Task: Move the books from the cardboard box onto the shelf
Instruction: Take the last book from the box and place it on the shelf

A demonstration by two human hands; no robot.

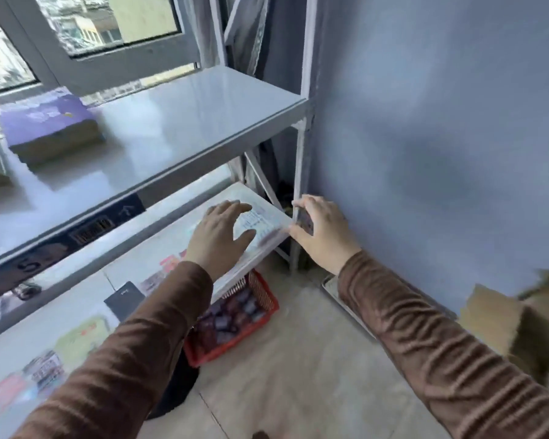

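- Grey metal shelf rack (184,122) with smooth, glossy boards, standing in the corner against a matte blue-grey wall (441,137).
- Thick book with a purple cover (46,122) and yellowish page edges lies flat on the upper board, off to the left.
- On the lower board, a flat white book with small print on its cover (260,223) sits at the right end. Left hand (217,240) lies on top of it, fingers spread and pretty straight, so that grip is apart.
- Right hand (322,231) has its grip curled round the book's right edge by the rack post.
- Red plastic mesh basket (260,293) on the tiled floor holds dark wrapped packets, too blurry to tell more.
- Brown cardboard box (520,318) at far right, contents not visible.
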